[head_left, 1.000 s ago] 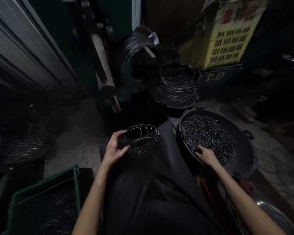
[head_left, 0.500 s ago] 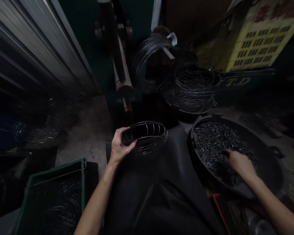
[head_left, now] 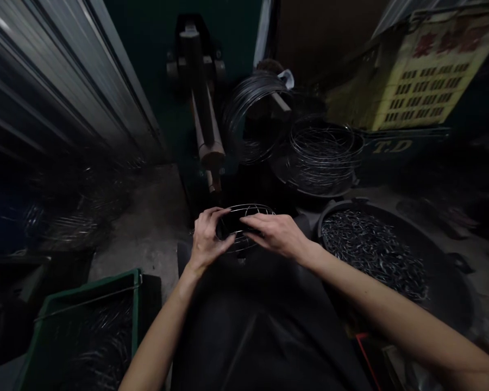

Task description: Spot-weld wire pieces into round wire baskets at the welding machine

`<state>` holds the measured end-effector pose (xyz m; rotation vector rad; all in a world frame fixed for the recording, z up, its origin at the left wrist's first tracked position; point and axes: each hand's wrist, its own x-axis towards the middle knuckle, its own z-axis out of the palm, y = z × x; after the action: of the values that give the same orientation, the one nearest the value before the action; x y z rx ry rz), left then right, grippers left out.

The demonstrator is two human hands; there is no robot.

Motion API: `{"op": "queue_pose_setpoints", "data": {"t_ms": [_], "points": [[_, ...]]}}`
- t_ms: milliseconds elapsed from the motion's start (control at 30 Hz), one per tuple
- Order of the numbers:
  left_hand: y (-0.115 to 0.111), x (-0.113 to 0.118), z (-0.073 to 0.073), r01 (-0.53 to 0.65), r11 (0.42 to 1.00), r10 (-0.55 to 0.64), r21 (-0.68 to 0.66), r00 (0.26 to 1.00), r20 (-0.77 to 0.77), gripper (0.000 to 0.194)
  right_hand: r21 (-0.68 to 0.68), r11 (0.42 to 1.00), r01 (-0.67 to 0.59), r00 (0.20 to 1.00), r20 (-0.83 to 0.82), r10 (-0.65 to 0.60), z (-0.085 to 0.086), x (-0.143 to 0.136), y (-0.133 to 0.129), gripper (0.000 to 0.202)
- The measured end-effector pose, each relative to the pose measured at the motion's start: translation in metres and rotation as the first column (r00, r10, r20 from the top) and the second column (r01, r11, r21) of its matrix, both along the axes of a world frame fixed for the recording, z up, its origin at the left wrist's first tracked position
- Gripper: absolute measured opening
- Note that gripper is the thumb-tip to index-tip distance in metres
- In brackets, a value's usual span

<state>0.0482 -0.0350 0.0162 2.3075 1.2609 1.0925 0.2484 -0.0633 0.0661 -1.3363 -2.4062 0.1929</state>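
A round wire frame (head_left: pixel 250 207), made of thin metal rings joined by short curved wires, sits over my lap, below the machine's arm. My left hand (head_left: pixel 209 236) grips its left side, thumb on the near ring and fingers on the far one. Over the frame's right part lies my right hand (head_left: pixel 275 232), its thumb and fingers closed toward the near ring. Whatever small piece is between those fingertips is too dark to make out. Right of my lap stands a wide black basin (head_left: pixel 448 288) with a heap of small bent metal pieces (head_left: pixel 370 250).
The machine's arm (head_left: pixel 209 119) juts out ahead. Wire coils (head_left: pixel 252 98) hang beyond it, and loose wire rings (head_left: pixel 326 152) are stacked in another pan. A green crate (head_left: pixel 136 309) stands at lower left, a yellow crate (head_left: pixel 424 92) at upper right.
My right hand has left the heap of metal pieces in the basin and moved left to the wire frame. My left hand keeps its grip on the frame.
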Motion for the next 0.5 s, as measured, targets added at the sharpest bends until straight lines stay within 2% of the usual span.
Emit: {"op": "queue_pose_setpoints", "data": {"t_ms": [67,133,300,500], "points": [[0.0,-0.003,0.0,-0.009,1.0,0.009,-0.011,1.0,-0.002,0.051,0.103,0.992,-0.069,0.983,0.175,0.05,-0.008,-0.002,0.002,0.03],[0.0,-0.006,-0.002,-0.014,1.0,0.014,-0.015,1.0,0.002,0.052,0.18,0.976,-0.12,0.963,0.258,0.07,-0.012,-0.002,0.003,0.03],[0.0,-0.009,-0.005,-0.031,1.0,0.031,-0.006,0.999,0.019,0.051,0.388,0.906,-0.168,0.961,0.268,0.064,-0.018,-0.004,0.006,0.024],[0.003,-0.012,-0.002,-0.042,0.999,0.042,-0.005,0.998,0.051,0.05,0.49,0.851,-0.188,0.953,0.3,0.038,-0.019,-0.006,0.008,0.025]]}}
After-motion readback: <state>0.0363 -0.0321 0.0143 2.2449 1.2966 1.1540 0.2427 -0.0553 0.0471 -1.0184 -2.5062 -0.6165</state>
